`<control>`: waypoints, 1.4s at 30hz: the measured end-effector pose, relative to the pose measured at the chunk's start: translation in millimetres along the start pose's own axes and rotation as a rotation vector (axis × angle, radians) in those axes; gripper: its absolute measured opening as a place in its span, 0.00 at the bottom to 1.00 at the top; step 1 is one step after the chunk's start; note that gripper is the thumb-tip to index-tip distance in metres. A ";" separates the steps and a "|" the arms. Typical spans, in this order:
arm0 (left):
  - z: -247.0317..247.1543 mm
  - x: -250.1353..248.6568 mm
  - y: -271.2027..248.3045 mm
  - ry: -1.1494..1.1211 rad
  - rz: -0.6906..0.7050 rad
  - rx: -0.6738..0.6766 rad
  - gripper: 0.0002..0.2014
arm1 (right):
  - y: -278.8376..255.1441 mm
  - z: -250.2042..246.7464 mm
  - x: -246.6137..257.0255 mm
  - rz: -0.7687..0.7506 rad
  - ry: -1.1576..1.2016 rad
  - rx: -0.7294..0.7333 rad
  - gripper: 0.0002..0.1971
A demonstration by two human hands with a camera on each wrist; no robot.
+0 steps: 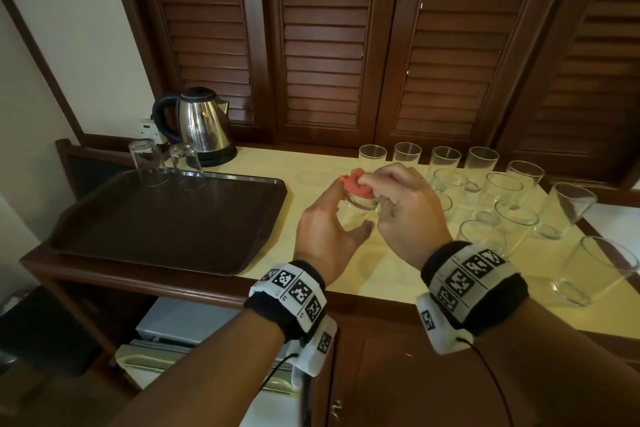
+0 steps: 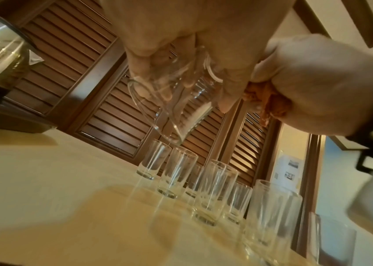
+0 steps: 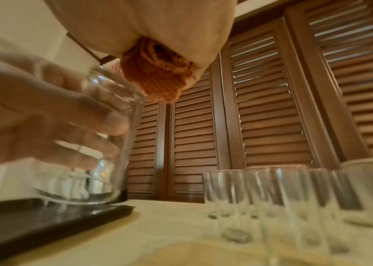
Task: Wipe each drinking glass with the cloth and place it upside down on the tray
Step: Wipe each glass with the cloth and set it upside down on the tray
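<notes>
My left hand (image 1: 329, 229) grips a clear drinking glass (image 1: 360, 206) (image 2: 176, 100) (image 3: 103, 144) above the yellow counter, base up and mouth down. My right hand (image 1: 401, 204) bunches an orange cloth (image 1: 356, 184) (image 3: 155, 77) (image 2: 269, 100) and presses it on the glass's base. A dark brown tray (image 1: 166, 218) (image 3: 44, 221) lies to the left with two glasses (image 1: 147, 161) upside down at its far edge. Several upright glasses (image 1: 485, 184) (image 2: 203, 189) (image 3: 272, 198) stand to the right.
A steel kettle (image 1: 199, 125) stands behind the tray's far right corner. Louvred wooden doors (image 1: 329, 45) back the counter. The counter's front edge (image 1: 242, 288) runs just ahead of my wrists. A glass (image 1: 595, 270) stands near the front right.
</notes>
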State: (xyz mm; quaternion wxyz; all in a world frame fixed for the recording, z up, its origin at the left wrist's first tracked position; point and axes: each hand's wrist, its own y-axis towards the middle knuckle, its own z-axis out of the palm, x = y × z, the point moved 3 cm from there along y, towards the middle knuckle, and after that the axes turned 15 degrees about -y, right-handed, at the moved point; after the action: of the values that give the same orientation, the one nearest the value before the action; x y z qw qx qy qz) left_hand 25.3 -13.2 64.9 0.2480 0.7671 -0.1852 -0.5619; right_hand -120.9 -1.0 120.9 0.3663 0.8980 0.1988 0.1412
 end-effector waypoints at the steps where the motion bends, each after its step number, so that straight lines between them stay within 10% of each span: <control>1: -2.8 1.2 1.8 -0.011 -0.011 0.001 0.33 | -2.0 0.2 3.7 -0.028 0.043 0.020 0.23; 42: -13.0 -6.0 1.1 -0.045 -0.017 0.025 0.31 | 2.3 -6.3 5.1 -0.123 0.058 0.051 0.23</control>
State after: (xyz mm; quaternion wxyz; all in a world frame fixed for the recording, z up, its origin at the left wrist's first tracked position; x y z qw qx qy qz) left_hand 35.9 -8.4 73.3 0.2297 0.7587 -0.1912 -0.5788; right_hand -118.3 3.7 127.4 0.3454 0.8886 0.2677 0.1393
